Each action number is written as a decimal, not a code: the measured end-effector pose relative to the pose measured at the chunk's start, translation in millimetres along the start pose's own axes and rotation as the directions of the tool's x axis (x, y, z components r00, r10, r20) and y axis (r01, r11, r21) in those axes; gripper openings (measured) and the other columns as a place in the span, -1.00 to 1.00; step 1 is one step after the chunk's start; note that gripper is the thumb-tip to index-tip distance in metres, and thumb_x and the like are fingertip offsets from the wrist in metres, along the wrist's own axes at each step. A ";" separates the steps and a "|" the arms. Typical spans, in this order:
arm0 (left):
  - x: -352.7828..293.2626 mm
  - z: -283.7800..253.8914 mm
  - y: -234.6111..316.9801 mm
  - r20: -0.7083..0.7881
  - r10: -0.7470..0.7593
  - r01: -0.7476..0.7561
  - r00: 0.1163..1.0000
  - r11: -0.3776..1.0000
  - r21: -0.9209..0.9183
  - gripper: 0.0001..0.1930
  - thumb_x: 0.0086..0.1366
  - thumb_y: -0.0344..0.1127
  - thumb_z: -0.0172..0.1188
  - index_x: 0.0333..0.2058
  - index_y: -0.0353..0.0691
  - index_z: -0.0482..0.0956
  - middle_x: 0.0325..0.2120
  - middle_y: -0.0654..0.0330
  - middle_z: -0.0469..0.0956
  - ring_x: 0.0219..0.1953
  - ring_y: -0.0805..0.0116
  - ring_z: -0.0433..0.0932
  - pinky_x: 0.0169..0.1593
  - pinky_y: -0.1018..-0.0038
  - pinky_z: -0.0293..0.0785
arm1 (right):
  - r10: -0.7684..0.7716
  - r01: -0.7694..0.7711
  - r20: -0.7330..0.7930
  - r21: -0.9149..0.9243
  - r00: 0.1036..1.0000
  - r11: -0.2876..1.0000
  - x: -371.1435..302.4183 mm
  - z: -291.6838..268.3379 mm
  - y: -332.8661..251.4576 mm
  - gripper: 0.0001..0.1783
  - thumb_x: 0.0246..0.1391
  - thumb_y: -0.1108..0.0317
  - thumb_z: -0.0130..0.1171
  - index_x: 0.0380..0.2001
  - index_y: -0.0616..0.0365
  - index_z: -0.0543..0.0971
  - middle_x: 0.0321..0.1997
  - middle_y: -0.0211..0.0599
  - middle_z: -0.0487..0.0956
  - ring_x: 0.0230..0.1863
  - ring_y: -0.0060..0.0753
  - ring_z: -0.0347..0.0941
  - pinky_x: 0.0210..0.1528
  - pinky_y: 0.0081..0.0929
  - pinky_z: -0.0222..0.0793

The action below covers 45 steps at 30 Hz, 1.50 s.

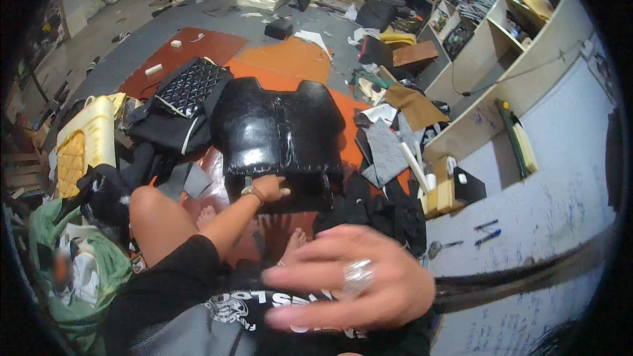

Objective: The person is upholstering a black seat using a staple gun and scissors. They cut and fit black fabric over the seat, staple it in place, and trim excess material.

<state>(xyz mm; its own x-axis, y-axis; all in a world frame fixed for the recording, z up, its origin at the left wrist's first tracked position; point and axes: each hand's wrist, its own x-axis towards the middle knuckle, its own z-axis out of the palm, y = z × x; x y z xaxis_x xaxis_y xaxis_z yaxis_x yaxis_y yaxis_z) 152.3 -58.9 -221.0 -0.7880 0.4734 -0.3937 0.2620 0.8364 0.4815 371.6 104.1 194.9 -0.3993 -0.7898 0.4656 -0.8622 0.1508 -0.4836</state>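
Note:
A glossy black upholstered seat piece [280,125] with a centre seam and a notched far edge lies on the floor in front of me. My left hand [267,188], with a band at its wrist, is at the near edge of this piece, its fingers curled against the edge; some of them are hidden. My right hand [356,280] is raised close to the camera, slightly blurred, with a silver ring on one finger. Its fingers are stretched out and apart, holding nothing. My bare feet [295,245] are just below the seat piece.
Orange and rust-red sheets [283,61] lie beyond the seat piece. On the left are a quilted black cover [191,86], yellow foam [88,135] and a green sack [109,267]. Grey scraps [386,148], pens [488,237] and a white shelf unit [475,86] are on the right.

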 end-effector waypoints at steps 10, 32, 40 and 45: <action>-53.0 57.6 -90.9 -0.118 -0.398 0.326 0.910 0.861 -0.391 -0.14 0.28 0.40 0.22 -0.11 -0.55 0.70 -0.15 -0.31 0.70 -0.05 -0.13 0.72 0.04 0.14 0.59 | 0.165 0.002 -0.785 0.207 0.597 0.978 -67.4 45.9 24.1 -0.59 0.40 0.42 0.13 0.27 0.09 0.49 -0.18 -0.11 0.68 -0.18 -0.23 0.60 -0.05 -0.34 0.51; -17.1 54.9 -85.6 0.172 -0.536 0.327 0.826 0.208 -0.922 -0.58 0.48 0.08 0.23 -0.15 -0.22 0.47 -0.47 0.23 0.54 -0.54 0.36 0.59 -0.51 0.35 0.63 | 0.899 -0.920 -0.367 0.383 -0.237 -0.086 -253.1 255.1 403.3 -0.59 0.29 0.05 0.19 -0.23 0.26 0.63 -0.17 0.13 0.72 -0.01 0.22 0.63 0.04 0.07 0.48; -56.7 109.0 -77.9 0.127 -0.625 0.319 0.770 0.205 -0.925 -0.43 0.38 0.15 0.34 -0.01 -0.30 0.53 -0.29 0.21 0.59 -0.35 0.41 0.57 -0.35 0.35 0.61 | 0.879 -0.980 -0.434 0.106 -0.200 -0.170 -170.7 242.4 325.1 -0.65 0.25 0.05 0.28 -0.32 0.15 0.74 -0.22 0.00 0.74 -0.13 0.11 0.67 -0.04 -0.05 0.54; -34.1 75.4 -13.9 0.342 -0.338 0.440 0.877 0.281 -0.853 -0.21 0.42 0.21 0.22 0.23 -0.52 0.45 0.06 -0.16 0.59 0.07 0.05 0.61 0.14 0.22 0.52 | 0.967 -0.807 -0.233 0.589 -0.107 0.053 -187.1 324.7 389.7 -0.28 0.25 -0.07 0.32 0.24 0.31 0.52 0.15 0.11 0.65 0.10 0.05 0.64 0.11 -0.15 0.53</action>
<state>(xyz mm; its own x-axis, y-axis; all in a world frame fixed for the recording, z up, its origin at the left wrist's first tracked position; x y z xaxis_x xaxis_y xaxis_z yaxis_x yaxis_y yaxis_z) 217.5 -65.8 -273.3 -0.5891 0.2268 -0.7756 -0.7488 0.2076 0.6295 211.5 117.5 -321.3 -0.8635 0.3683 -0.3445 0.4600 0.2950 -0.8375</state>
